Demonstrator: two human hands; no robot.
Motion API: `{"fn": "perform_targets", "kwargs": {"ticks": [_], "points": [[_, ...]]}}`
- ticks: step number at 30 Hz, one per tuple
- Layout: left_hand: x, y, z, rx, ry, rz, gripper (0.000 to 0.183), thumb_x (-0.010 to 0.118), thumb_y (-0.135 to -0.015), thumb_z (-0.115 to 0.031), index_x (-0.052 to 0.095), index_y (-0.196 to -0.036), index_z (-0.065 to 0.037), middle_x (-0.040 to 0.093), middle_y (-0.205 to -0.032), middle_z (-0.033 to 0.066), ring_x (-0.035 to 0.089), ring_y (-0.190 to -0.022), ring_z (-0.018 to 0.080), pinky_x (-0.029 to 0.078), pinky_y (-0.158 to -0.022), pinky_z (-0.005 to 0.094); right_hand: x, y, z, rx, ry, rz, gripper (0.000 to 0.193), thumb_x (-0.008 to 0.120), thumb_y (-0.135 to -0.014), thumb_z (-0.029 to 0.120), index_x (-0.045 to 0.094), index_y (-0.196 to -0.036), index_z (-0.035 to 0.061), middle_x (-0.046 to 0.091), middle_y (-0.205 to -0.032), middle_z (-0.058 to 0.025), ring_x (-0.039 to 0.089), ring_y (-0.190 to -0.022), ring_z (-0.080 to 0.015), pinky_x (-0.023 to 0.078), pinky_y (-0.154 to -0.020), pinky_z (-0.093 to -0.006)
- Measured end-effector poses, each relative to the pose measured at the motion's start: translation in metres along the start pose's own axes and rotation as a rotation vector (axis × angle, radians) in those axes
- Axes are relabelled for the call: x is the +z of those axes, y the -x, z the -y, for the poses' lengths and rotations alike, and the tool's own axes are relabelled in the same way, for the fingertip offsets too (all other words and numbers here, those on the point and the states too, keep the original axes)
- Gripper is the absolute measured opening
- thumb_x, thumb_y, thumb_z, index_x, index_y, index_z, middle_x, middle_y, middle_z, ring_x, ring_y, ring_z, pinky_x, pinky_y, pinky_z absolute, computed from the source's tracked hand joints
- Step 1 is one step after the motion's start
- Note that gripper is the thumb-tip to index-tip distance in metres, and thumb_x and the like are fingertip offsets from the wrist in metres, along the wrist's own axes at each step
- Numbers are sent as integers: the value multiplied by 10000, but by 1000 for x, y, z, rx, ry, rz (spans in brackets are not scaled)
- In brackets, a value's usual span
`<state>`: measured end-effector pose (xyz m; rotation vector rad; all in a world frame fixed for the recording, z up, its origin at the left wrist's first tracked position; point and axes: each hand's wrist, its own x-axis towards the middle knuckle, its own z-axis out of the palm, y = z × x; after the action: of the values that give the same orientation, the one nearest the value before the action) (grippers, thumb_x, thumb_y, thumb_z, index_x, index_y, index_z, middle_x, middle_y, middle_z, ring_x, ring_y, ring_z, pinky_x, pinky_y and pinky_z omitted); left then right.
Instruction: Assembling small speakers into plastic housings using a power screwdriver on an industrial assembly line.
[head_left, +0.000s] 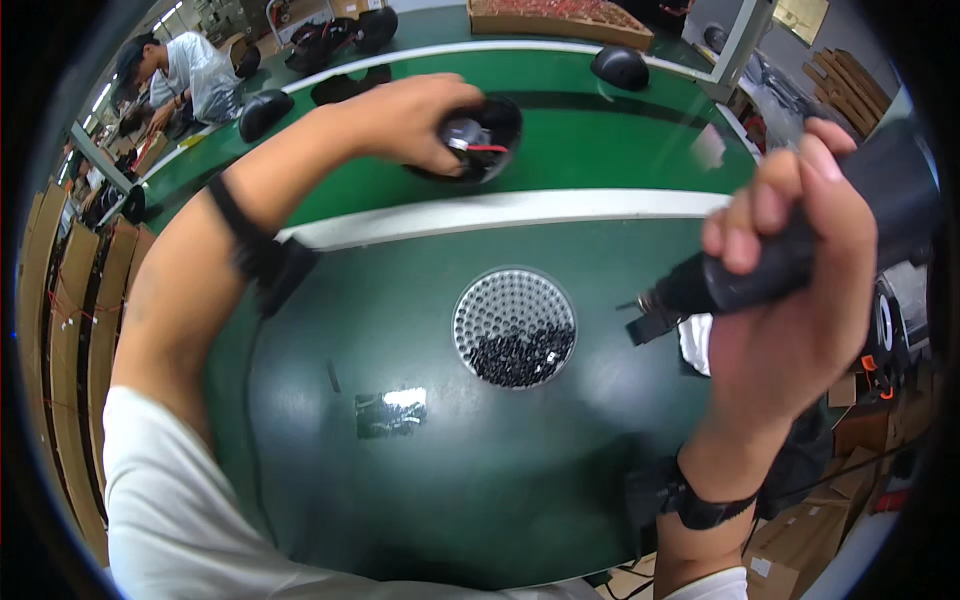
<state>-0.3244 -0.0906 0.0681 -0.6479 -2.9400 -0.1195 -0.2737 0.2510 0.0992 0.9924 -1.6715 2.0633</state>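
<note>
My left hand (418, 118) reaches forward over the green belt (620, 140) and grips a black dome-shaped shell (506, 122) by its left side. The shell's hollow faces me, showing a red wire (487, 148) and a small part inside. My right hand (790, 300) is wrapped round a black electric screwdriver (765, 250), raised at the right above the table. Its tip points left, toward a round clear dish (512, 292) with a dimpled bottom. Small black screws (520, 358) are heaped in the near half of that dish.
A dark green table (330, 480) carries a clear film piece (390, 413). A white rail (560, 205) divides it from the belt, where another black shell (620, 68) lies far right. Cardboard (75, 280) stands at left. A co-worker (195, 75) works far left.
</note>
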Motion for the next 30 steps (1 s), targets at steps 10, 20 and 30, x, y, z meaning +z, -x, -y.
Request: {"fn": "perform_targets", "kwargs": {"ticks": [10,20,30], "points": [[-1,213,-176,-450,259,-159,712,860,-628,-60,609,-1281,68,616,-1199,221,570,-1112,415,468,-991,466,64,30,-51,-64,-126,91,419,562,-928,85,518,-1318,-64,615,-1040,-138,621,-718,-169,549,-699,-352],[21,237,-209,-319,320,-213,633,831,-634,-233,670,-1200,-1,623,-1288,231,562,-1182,475,443,-1039,543,95,36,-74,46,-365,110,404,608,-962,90,530,-1343,-20,586,-793,-64,553,-617,-125,495,-615,-306],[43,248,-196,-107,229,-256,491,786,-781,-306,718,-1177,-24,668,-1182,189,600,-1112,450,503,-1000,560,99,39,-104,117,-238,81,392,608,-970,88,452,-1327,41,487,-720,-41,490,-594,-135,463,-610,-334]]}}
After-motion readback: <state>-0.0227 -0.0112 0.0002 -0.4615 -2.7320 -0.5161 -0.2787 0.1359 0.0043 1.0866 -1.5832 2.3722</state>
